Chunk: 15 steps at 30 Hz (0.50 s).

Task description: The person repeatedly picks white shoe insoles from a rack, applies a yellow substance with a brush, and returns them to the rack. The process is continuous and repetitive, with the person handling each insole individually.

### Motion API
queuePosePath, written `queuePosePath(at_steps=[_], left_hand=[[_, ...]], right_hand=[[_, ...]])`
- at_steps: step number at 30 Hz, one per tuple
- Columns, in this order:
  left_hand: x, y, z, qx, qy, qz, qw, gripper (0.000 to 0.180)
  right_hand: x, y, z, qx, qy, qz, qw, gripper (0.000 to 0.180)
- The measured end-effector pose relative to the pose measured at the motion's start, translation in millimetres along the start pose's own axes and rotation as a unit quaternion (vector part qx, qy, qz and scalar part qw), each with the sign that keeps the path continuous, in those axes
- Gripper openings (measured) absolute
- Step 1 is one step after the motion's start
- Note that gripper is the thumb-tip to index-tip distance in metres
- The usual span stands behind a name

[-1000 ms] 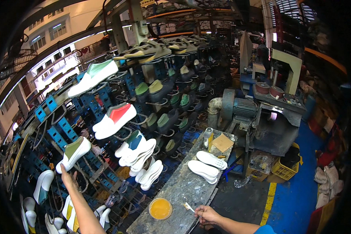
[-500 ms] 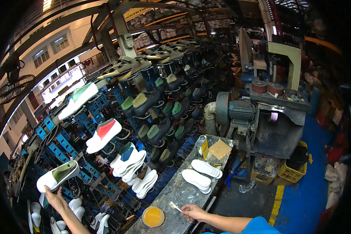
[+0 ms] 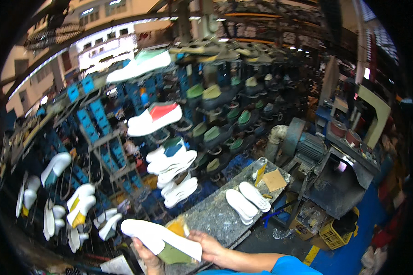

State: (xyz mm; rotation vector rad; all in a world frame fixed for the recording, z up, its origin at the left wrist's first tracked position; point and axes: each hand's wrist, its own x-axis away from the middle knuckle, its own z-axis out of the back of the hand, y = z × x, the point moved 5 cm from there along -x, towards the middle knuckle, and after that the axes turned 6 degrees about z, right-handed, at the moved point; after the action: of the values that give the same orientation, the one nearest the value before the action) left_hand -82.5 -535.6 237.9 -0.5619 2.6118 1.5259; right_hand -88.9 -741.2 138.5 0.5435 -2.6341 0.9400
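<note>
A white slip-on shoe with an olive-green panel [image 3: 172, 252] is tilted on its side, low in front of me. My left hand [image 3: 147, 257] is closed around its underside near the middle. By the heel is my right hand [image 3: 207, 245], its fingers curled and partly hidden behind the shoe; whatever they hold does not show. Just behind the shoe, a bowl of orange-yellow liquid [image 3: 184, 226] on the bench is mostly covered from view. White soles [image 3: 241, 206] lie farther along the bench.
The narrow grey bench [image 3: 215, 222] also carries a bottle [image 3: 260, 166] and a tan square sheet [image 3: 274, 180]. Racks with white shoes [image 3: 158, 120] and soles stand left and ahead. A motor-driven machine [image 3: 307, 149] and a yellow crate [image 3: 337, 233] are at the right.
My left hand has brought the shoe from the rack at the left to in front of me and turned it. The small brush in my right hand is now out of sight. My view has shifted left.
</note>
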Motion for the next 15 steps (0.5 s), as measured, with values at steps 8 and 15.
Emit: queuePosePath(at_steps=[8,15], left_hand=[[79,-76,157,0.028,0.082,0.231,0.969,0.098],[135,-84,226,-0.229,0.056,0.206,0.95,0.071]], right_hand=[[-13,-1,-31,0.584,-0.152,0.322,0.729,0.027],[-160,-4,2,0.943,-0.112,0.102,0.295,0.026]])
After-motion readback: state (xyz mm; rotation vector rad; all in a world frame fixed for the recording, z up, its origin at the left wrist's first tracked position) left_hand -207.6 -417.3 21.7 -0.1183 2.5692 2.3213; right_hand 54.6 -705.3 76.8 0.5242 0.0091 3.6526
